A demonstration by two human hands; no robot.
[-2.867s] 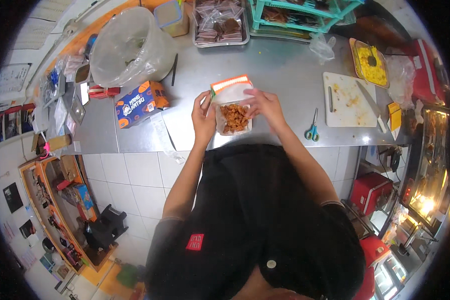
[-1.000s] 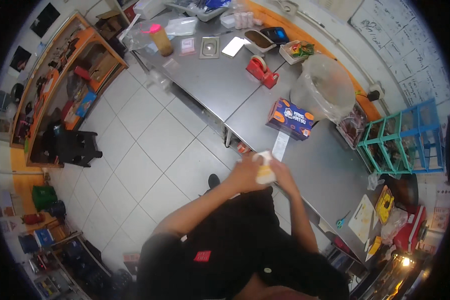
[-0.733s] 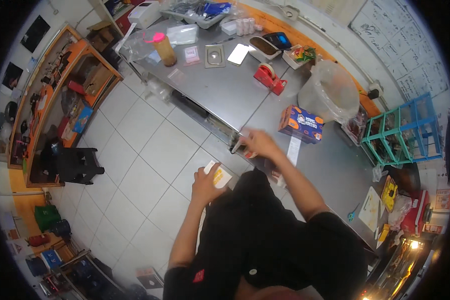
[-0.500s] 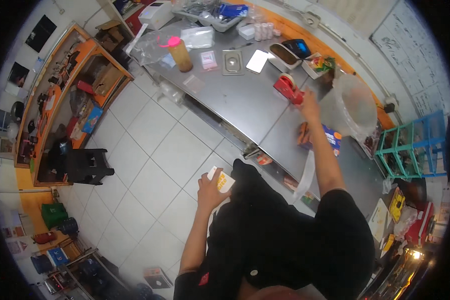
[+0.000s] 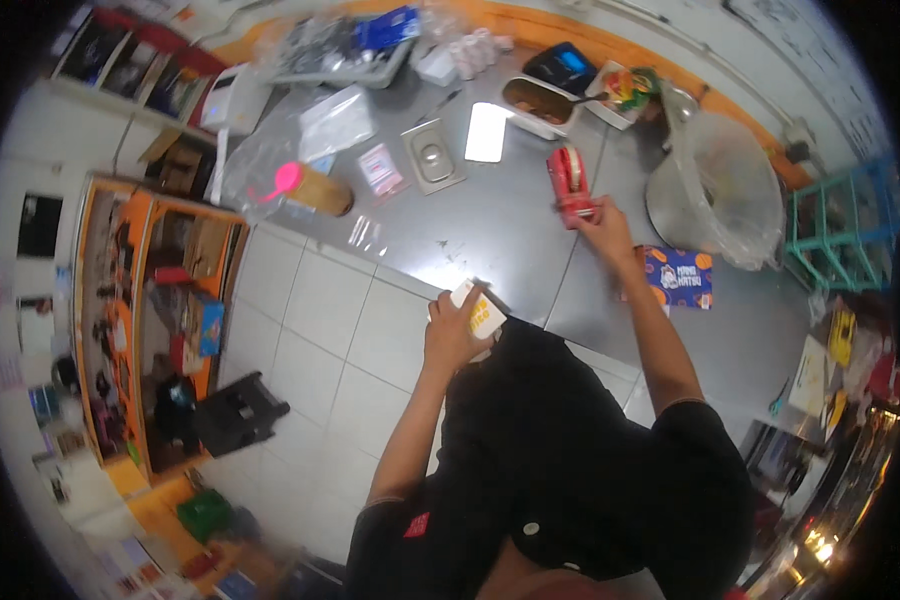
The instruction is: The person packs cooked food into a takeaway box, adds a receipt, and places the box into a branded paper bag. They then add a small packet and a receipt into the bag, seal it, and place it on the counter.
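Gripping a white box (image 5: 487, 318), the left hand (image 5: 452, 332) is nearer; rightward, the right hand (image 5: 607, 232) clasps a red tape dispenser (image 5: 567, 185) by its near end; beyond, 1 oblong tray (image 5: 540, 129) holds brown contents (image 5: 536, 100), 1 white tray (image 5: 608, 118) colourful items (image 5: 625, 88)

I have a small white box (image 5: 487, 313) with yellow printing in the left hand (image 5: 454, 328); the fingers wrap its left side, and the printed face tilts upward, showing just to the right of the fingers. I cannot tell how its flaps are closed. Ahead of the right hand (image 5: 606, 232), I see a red tape dispenser (image 5: 558, 184), long and narrow, its near end at that hand's fingertips and its body stretching away from them. A pale tape roll (image 5: 573, 168) sits in its far part, seen nearly edge-on.
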